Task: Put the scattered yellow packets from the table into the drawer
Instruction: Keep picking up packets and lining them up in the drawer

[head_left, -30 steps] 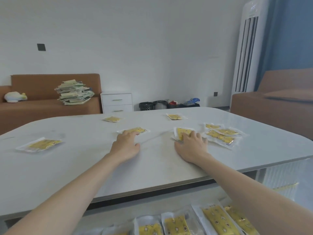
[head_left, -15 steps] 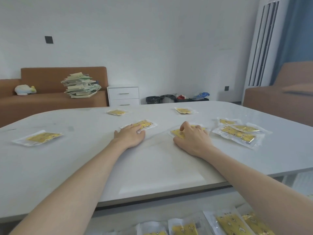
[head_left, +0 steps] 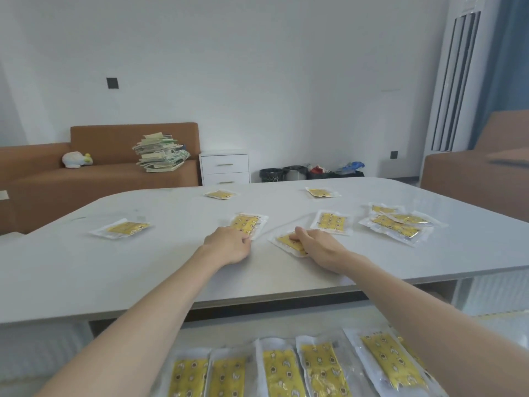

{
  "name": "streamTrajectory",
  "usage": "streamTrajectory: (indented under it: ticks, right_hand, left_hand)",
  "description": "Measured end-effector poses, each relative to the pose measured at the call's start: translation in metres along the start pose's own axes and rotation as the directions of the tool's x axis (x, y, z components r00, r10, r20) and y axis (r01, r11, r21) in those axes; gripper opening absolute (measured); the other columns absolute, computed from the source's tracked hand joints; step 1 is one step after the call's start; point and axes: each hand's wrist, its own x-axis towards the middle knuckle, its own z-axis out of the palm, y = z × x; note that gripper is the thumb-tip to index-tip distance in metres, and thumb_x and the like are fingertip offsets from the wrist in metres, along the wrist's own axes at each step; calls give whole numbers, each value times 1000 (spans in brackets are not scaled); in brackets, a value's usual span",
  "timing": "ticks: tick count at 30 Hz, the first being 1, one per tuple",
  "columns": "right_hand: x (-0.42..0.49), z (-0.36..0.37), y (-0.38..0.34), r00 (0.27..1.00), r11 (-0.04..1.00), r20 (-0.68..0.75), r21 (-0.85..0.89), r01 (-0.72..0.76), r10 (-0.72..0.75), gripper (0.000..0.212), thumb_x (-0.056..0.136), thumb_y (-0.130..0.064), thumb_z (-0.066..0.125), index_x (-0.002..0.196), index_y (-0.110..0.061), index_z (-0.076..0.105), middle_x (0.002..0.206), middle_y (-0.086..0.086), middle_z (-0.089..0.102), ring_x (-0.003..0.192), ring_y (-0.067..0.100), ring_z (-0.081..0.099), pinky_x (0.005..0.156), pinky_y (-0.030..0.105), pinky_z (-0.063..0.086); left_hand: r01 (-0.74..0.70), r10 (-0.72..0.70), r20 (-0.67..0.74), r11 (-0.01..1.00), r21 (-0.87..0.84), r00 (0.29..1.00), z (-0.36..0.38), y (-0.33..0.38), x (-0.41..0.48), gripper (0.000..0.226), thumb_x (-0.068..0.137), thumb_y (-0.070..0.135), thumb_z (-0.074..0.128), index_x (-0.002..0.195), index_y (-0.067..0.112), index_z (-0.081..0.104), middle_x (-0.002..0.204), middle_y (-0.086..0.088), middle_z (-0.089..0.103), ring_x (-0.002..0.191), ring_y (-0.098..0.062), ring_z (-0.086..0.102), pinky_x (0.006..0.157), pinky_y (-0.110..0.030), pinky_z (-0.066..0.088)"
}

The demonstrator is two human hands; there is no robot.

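Observation:
Yellow packets in clear wrappers lie scattered on the white table (head_left: 143, 276). My left hand (head_left: 229, 245) pinches the near edge of one packet (head_left: 249, 222) at mid-table. My right hand (head_left: 319, 245) lies on a second packet (head_left: 287, 242), fingers curled over its right part. A third packet (head_left: 332, 222) lies just beyond my right hand. Others: an overlapping pile (head_left: 396, 228) at right, two far ones (head_left: 221, 194) (head_left: 321, 192), one at left (head_left: 123, 228). Below the table's near edge, the open drawer (head_left: 243, 328) holds a row of several packets (head_left: 279, 371).
A brown sofa (head_left: 100, 179) with a paper stack (head_left: 160, 153) stands behind the table, a small white cabinet (head_left: 224, 167) beside it. Another sofa (head_left: 472, 179) and a tall air conditioner (head_left: 455, 81) stand at right.
Both hands have dragged their packets toward the near edge. The right hand's packet has slid off another one, which now lies uncovered beyond it. The view has tilted down, showing more of the drawer.

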Motion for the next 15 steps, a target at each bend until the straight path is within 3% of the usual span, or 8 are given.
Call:
streamTrajectory:
  ticks: [2,5,7,10,13,15]
  right_hand:
    - [-9,2,-8,1000,1000,-4,-30,0,0,36,95,-28,40,119,-21,66,116,-1,62,112,23,55,84,29,40]
    - [-21,3,-21,1000,999,-3,-53,-9,9,34,89,-19,50,118,-24,68,108,-2,66,97,17,58,81,25,45]
    - [-28,6,-31,999,999,-14,-40,-33,32,30,88,-18,53,112,-22,70,108,0,65,101,19,56,86,26,46]
    - [-34,14,-46,996,996,-64,-59,-66,62,28,85,-15,56,108,-24,69,116,3,60,111,25,52,95,31,44]
    - [-39,20,-55,985,987,-89,79,-142,149,43,79,-18,69,121,-21,58,127,8,47,101,21,56,89,30,48]
    - [-42,20,-58,972,966,-83,155,-205,220,66,75,-24,77,133,-18,47,134,11,40,110,24,53,98,34,45]
  left_hand:
    - [-5,6,-20,1000,12,1000,0,-2,-20,35,96,26,28,90,17,62,107,-11,59,102,-30,54,82,-32,44]
    - [-15,13,-92,1000,-20,996,-6,-6,-49,36,93,22,34,59,15,43,72,-4,52,77,-27,49,61,-28,36]
    - [-4,-6,-136,998,-69,991,-11,-12,-65,39,90,21,42,51,17,37,57,0,39,65,-23,42,51,-27,28]
    - [35,-57,-139,987,-154,989,-23,-21,-86,43,85,24,54,46,17,35,51,2,35,55,-20,35,48,-26,24]
    - [63,-84,-133,986,-153,988,-27,-26,-105,45,84,26,57,45,18,35,50,2,34,51,-18,32,47,-26,22]
    - [78,-104,-142,980,-181,984,-26,-31,-114,42,83,28,59,45,18,43,48,3,34,51,-17,33,47,-26,23]
